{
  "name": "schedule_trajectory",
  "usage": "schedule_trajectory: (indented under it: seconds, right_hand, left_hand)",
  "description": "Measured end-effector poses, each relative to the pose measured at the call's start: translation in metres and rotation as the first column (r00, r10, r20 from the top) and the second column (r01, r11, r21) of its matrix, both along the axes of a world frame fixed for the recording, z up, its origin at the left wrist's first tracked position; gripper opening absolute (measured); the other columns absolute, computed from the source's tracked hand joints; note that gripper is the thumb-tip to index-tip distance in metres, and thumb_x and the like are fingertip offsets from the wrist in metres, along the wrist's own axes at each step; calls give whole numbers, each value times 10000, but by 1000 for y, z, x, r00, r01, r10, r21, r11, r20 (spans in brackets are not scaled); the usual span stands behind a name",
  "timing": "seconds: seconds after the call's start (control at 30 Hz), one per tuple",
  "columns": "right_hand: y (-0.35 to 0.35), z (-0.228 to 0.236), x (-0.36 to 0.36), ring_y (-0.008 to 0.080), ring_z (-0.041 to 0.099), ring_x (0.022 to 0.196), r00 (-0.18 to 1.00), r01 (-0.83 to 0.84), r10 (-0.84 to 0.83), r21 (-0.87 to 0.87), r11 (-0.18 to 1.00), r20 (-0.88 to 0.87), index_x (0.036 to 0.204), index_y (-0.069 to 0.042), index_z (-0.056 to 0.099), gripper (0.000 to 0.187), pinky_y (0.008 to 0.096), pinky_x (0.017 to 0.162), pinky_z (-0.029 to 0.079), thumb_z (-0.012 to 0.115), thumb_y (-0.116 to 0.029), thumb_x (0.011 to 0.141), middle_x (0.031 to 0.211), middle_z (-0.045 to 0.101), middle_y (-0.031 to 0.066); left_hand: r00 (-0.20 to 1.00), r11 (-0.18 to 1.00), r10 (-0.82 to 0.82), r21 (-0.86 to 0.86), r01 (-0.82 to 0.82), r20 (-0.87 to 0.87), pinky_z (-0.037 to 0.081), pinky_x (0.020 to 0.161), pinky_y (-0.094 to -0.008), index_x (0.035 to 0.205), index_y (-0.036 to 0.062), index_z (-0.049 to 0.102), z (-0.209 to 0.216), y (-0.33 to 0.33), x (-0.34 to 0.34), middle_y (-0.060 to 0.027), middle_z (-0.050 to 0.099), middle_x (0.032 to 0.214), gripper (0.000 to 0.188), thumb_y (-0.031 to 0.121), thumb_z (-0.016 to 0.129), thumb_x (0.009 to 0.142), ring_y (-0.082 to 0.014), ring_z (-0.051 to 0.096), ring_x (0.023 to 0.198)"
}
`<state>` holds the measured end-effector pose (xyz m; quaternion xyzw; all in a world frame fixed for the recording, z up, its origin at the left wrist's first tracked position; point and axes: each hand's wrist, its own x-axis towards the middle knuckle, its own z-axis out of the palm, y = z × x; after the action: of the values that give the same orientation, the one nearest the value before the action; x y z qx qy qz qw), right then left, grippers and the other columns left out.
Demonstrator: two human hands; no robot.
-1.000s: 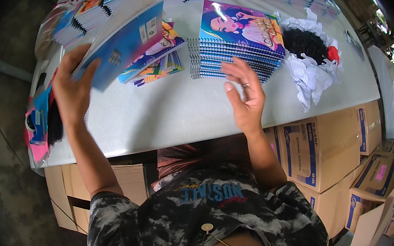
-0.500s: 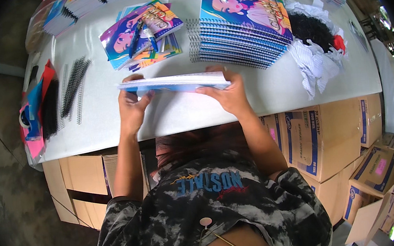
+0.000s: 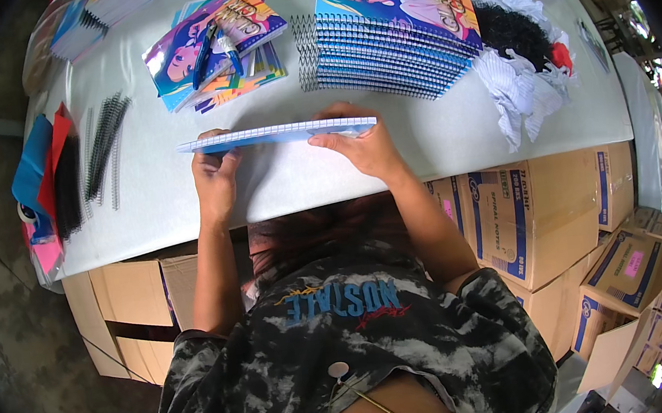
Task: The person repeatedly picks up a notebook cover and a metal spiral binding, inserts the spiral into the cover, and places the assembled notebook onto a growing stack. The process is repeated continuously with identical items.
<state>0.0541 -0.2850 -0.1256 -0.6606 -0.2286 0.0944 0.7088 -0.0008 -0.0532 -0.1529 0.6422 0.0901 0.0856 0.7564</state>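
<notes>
- the block of pages (image 3: 275, 134) is held nearly edge-on near the table's front edge, its pale edge up and a blue cover facing the body; take it as the centre of the clock here.
- the left hand (image 3: 214, 170) grips its 9 o'clock end, thumb on the near face, fingers behind.
- the right hand (image 3: 365, 142) pinches it toward 3 o'clock, again thumb in front and fingers over the far side.
- the step in hand looks like steadying and evening up the pages; press equally from both ends so the sheets don't fan or bow.
- a row of small marks runs along the upper edge, perhaps punched holes; sight along it and nudge any sheet that stands proud.
- whether the lower edge touches the table (image 3: 162, 208) cannot be told; a light tap on that flat surface would help to square it.
- thumbs should lie flat, since fingertips could dent the cover.
- mind the neighbours: loose spiral coils (image 3: 105, 149) at 9 o'clock, a small pile of booklets (image 3: 171, 66) topped with pens (image 3: 205, 57) at 11, a tall notebook stack (image 3: 388, 59) at 2.
</notes>
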Motion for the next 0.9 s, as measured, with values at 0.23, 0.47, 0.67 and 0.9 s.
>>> schedule_trajectory:
  seconds: [0.23,0.47,0.67,0.9]
  right_hand:
    - [-4,14,11,91,574,793,995,-51,52,18,999,-88,986,12,646,226,224,726,474,679,-21,765,891,658,43]
    - [0,13,9,84,573,802,1000,-19,19,22,1000,-5,1013,22,636,235,223,735,467,659,-20,783,900,658,49]
    - [-3,14,12,91,582,809,992,-40,36,28,999,118,1032,34,626,247,226,748,468,646,-2,789,944,659,81]
    - [-8,16,14,85,583,797,991,-33,33,0,999,126,1021,39,629,239,209,719,470,645,8,785,970,658,97]
  left_hand:
    - [998,615,-11,788,-43,62,400,857,-348,1092,34,519,6,23,-6,-99,545,1073,317,14,562,779,-235,527,985]
    - [788,-421,465,884,-204,403,431,769,-409,1023,118,579,-5,208,15,-100,577,970,287,279,604,787,-298,551,911]
    - [867,-153,458,978,-139,195,449,749,-405,953,93,567,7,205,12,-114,581,951,248,316,563,842,-297,567,897]
    - [821,552,487,622,-555,300,449,609,-294,1017,-26,505,32,202,18,-129,581,829,237,163,523,875,-191,553,658]
